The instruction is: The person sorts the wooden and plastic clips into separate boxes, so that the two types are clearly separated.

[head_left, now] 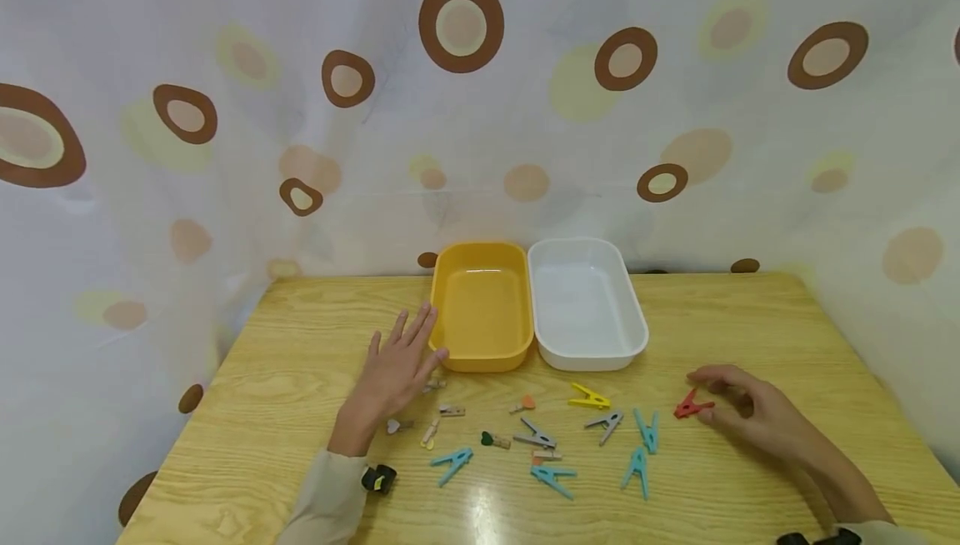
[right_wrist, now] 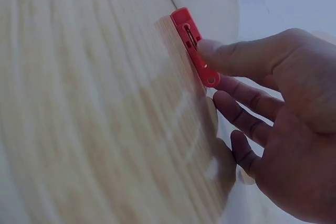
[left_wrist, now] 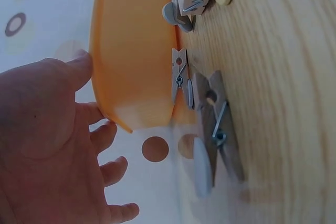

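Note:
My left hand (head_left: 393, 370) lies with spread fingers at the left rim of the yellow tray (head_left: 483, 362); in the left wrist view, its thumb and a finger touch the tray's edge. On the right, my right hand (head_left: 757, 416) has thumb and index finger about a red plastic clothespin (right_wrist: 191, 45) low at the tabletop. The thumb lies against the clip in the right wrist view, while the other fingers curl loosely behind it. Small wooden clothespins (left_wrist: 215, 129) with heart or round ornaments lie below the left hand.
A white tray (head_left: 588, 360) stands against the yellow one's right side. Several blue clothespins (head_left: 453, 466), grey clothespins (head_left: 536, 434) and a yellow clothespin (head_left: 588, 397) are scattered before the trays on the wooden table (head_left: 300, 337). A patterned curtain (head_left: 525, 128) hangs behind.

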The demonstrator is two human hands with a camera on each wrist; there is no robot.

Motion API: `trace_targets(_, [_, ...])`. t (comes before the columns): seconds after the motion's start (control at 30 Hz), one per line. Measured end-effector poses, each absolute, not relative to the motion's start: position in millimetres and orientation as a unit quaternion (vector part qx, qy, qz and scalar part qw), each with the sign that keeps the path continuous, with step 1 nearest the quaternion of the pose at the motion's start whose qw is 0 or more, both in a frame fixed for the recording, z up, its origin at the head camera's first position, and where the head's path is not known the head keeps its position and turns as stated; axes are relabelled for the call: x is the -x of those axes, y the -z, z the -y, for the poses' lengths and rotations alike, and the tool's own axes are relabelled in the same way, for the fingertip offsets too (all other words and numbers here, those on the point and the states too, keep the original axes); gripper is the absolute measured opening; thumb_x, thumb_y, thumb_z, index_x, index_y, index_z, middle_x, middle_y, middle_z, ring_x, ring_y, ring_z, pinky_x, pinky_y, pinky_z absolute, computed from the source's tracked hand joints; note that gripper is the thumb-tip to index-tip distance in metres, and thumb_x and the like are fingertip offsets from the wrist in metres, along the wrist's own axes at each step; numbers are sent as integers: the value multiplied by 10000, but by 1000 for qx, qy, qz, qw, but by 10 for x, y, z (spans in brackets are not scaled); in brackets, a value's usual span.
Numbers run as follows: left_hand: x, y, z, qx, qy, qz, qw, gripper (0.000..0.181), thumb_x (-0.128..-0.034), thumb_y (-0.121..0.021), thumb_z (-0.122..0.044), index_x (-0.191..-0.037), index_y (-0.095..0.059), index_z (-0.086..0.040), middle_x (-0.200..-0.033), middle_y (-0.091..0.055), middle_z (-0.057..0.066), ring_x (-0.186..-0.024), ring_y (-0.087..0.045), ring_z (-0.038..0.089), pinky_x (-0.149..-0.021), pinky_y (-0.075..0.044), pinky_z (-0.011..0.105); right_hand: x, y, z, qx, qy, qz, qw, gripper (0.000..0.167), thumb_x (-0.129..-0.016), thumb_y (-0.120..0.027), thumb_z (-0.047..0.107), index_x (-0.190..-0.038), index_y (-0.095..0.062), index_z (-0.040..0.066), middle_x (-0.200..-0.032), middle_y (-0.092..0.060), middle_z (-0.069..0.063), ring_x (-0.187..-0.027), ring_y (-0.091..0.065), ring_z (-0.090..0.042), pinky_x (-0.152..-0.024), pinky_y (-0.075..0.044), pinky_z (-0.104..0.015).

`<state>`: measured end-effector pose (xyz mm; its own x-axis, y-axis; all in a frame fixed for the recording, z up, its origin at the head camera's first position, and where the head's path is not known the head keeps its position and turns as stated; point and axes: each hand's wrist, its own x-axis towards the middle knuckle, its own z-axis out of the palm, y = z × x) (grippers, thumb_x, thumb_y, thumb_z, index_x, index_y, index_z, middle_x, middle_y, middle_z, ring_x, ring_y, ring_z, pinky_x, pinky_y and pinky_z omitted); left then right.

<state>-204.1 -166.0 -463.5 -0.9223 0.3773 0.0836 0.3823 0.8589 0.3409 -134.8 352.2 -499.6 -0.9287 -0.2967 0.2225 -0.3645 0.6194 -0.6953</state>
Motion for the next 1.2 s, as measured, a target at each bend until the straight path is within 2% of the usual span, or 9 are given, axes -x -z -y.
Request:
trace_targets(0.27, [2036, 4664, 1643, 191, 168, 967, 2, 718, -1102, -325, -538, -1660, -112, -139, -1710, -120, 37, -1567, -99, 347, -1164, -116, 727, 1387, 5047, -3558, -214, -393, 892, 66, 318, -927, -740, -4, -1238, -702, 44, -1265, -647, -91, -1122, -573, 67, -870, -445, -98])
trace_targets(0.5, [2029, 4662, 1617, 189, 161, 969, 9, 723, -1101, -340, -530, -1661, -116, -131, -1710, -122, 34, -1566, -106, 354, -1170, -118, 717, 1380, 5083, -3578, -205, -394, 893, 76, 317, -897, -759, -29, -1202, -720, 48, -1248, -656, 65, -1147, -523, 124, -871, -412, -69])
trace_targets(0.63, [2030, 4654, 1616, 188, 159, 969, 11, 721, -1100, -347, -529, -1662, -121, -139, -1708, -119, 19, -1569, -100, 344, -1173, -107, 715, 1388, 5089, -3574, -190, -391, 897, 75, 307, -893, -774, -8, -1187, -729, 65, -1229, -673, 54, -1137, -510, 143, -860, -409, -69])
trace_targets(0.8, [2016, 4655, 1625, 186, 160, 969, 18, 718, -1099, -362, -524, -1661, -145, -134, -1705, -143, 25, -1567, -108, 343, -1170, -110, 718, 1375, 5091, -3560, -182, -393, 899, 61, 284, -913, -774, 48, -1191, -729, 90, -1197, -699, -49, -1128, -521, 135, -865, -418, -79])
trace_targets(1.2, [2012, 4659, 1638, 188, 156, 969, 28, 714, -1097, -369, -521, -1658, -165, -127, -1706, -157, 38, -1562, -128, 359, -1169, -109, 720, 1393, 5092, -3554, -188, -388, 900, 64, 277, -899, -789, 46, -1160, -732, 119, -1096, -737, -7, -1053, -588, 52, -824, -437, -111])
